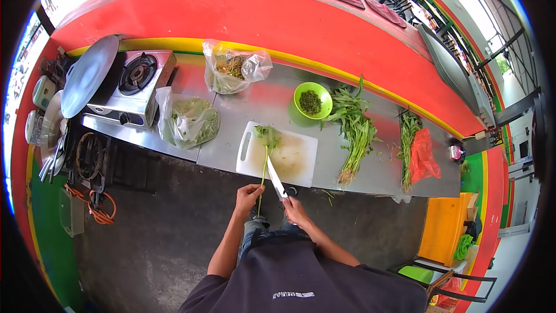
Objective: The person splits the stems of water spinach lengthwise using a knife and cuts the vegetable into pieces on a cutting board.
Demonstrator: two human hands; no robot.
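Observation:
My left hand is closed around the lower stem of a stalk of leafy greens. Its leaves lie on the far left part of a white cutting board, and the stem runs over the board's near edge toward me. In my right hand is the handle of a kitchen knife. The blade points away from me over the board, close beside the stem on its right; whether it touches cannot be made out. The board's middle has a brownish-green stain.
Beyond the board stand a green bowl of chopped greens and a bunch of leafy greens. Another bunch lies by a red plastic bag. Two clear bags of greens and a gas stove are left. A red wall backs the counter.

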